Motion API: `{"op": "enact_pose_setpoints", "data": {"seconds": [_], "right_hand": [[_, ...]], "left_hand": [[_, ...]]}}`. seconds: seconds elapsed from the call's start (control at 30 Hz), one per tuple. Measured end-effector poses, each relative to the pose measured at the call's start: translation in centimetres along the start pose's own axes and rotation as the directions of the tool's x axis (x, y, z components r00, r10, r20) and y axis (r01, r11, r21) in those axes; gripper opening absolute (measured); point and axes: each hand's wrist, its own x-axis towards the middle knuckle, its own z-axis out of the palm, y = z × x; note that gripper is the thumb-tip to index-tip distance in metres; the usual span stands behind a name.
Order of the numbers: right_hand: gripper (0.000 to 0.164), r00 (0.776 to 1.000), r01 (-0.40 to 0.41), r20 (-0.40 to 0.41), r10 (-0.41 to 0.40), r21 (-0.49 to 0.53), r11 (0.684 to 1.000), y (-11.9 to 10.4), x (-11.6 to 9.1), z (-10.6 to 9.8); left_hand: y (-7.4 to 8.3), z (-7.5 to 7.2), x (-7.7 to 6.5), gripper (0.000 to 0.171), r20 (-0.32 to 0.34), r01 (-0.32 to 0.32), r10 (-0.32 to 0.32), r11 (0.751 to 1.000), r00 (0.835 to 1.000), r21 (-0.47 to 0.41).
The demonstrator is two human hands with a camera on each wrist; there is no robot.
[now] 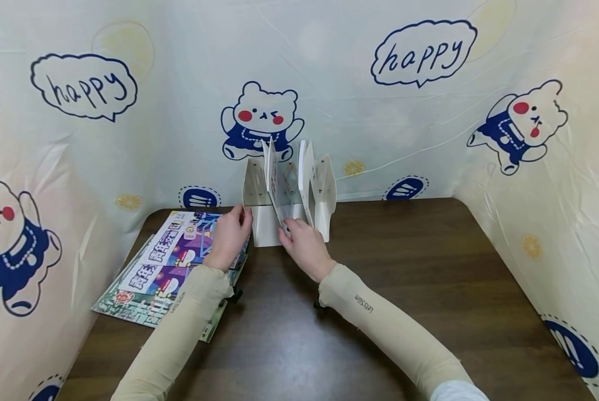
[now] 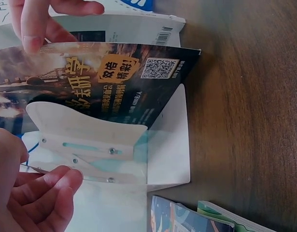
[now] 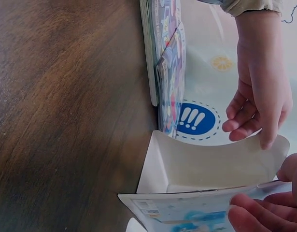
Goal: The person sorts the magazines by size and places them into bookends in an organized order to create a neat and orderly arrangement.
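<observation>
A white, curved-panel book rack [image 1: 266, 234] stands by the brown wood-grain tabletop's [image 1: 404, 289] far edge; my left fingers [image 1: 234, 218] pinch its side panel [image 1: 253, 184], my right fingers [image 1: 300, 229] a thin glossy magazine [image 1: 278, 192] inside. Overlapping colourful magazines [image 1: 186, 259] crowd the far left corner; a creased printed sheet [image 1: 329, 55] hangs behind.

We see glossy printed paper on the magazines [image 1: 181, 250], smooth semi-matt panels on the rack [image 1: 266, 229] with shiny metal studs [image 2: 111, 151], low-sheen wood grain across the counter [image 1: 404, 289], and matt cloth sleeves [image 1: 389, 320].
</observation>
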Motion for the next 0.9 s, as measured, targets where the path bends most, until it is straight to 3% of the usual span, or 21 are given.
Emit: {"op": "enact_pose_setpoints", "data": {"seconds": [0.5,0.9], "right_hand": [[0.022,1.000,0.005,-0.001,-0.005,0.011,1.000,0.0,-0.6,-0.6],[0.014,0.996,0.052,-0.076,-0.049,0.038,0.998,0.5,-1.7,-2.5]], "left_hand": [[-0.3,0.0,-0.1,0.035,-0.040,-0.034,0.034,0.999,0.999,0.016],[-0.2,-0.5,-1.2,0.030,-0.048,-0.038,0.039,0.999,0.998,0.037]]}}
